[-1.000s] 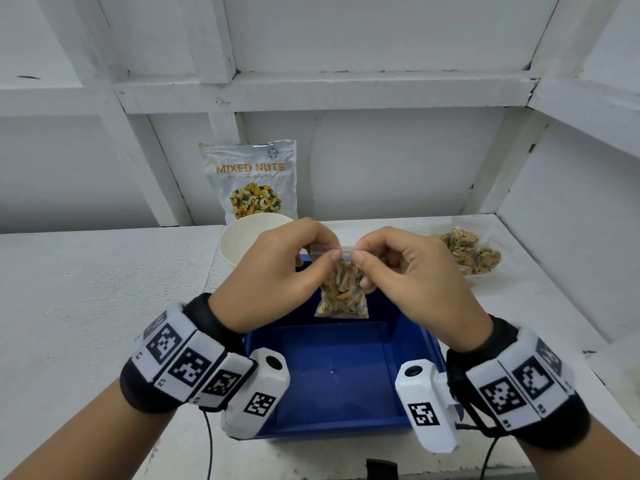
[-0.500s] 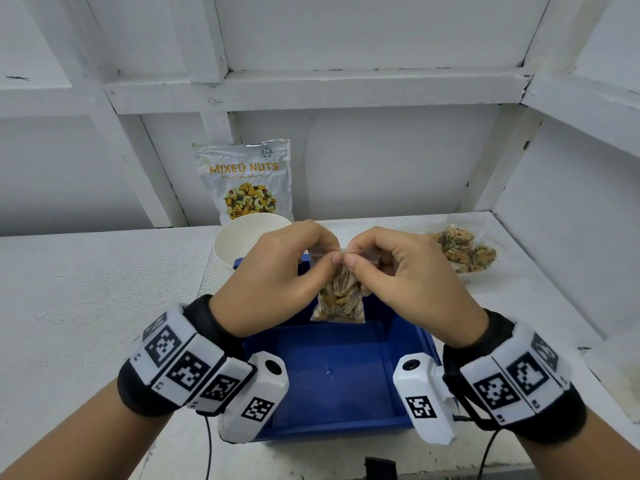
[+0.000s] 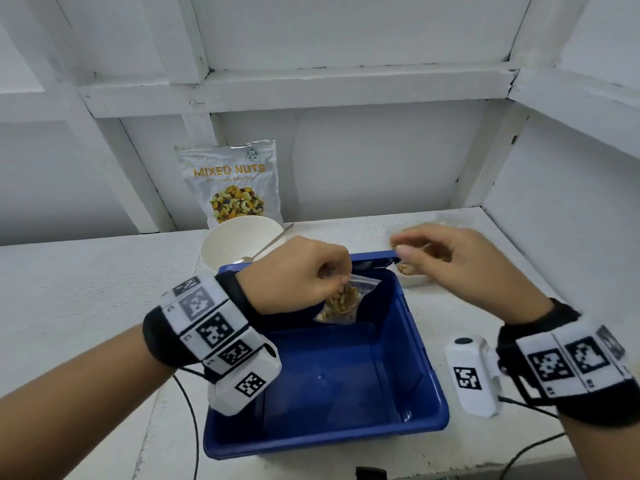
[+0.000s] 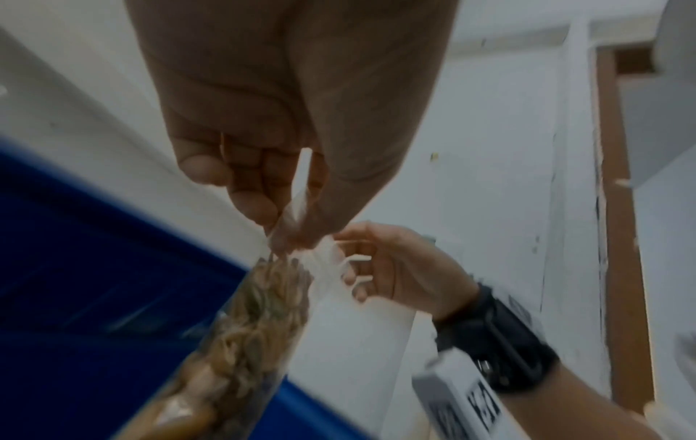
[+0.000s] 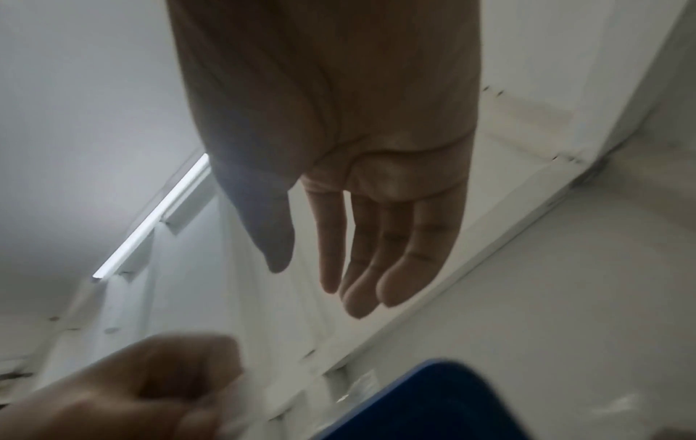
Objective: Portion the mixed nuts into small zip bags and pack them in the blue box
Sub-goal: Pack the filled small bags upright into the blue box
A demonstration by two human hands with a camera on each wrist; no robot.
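Head view, set against half a second back: no more two-handed pinch along the bag's top. Right hand (image 3: 446, 261) now off it and drawn away to the right, hovering by the far right corner of the blue box (image 3: 417, 327), just above some nuts (image 3: 405, 269) on the worktop (image 3: 86, 289). Grip there slack and holding nothing, borne out from the right wrist view by fingers (image 5: 395, 253) hanging nearly straight, apart from the thumb.

Left hand (image 3: 298, 275) alone now holding the zip bag (image 3: 341, 303), grip narrow, pinched on the top edge near one corner. Hangs tilted as a result, nuts slumped to the bottom, over the back half of the box and clear of its floor. Same pinch seen from the left wrist view, with the bag (image 4: 241, 327) dangling below the fingertips.

Reads as sealing finished and packing begun, though impossible to tell whether the zip is pressed shut along its whole length. No other bag visible inside the box, so probably the first portion. Bowl (image 3: 239, 244), spoon (image 3: 273, 242) and mixed nuts pouch (image 3: 230, 183) unmoved behind.
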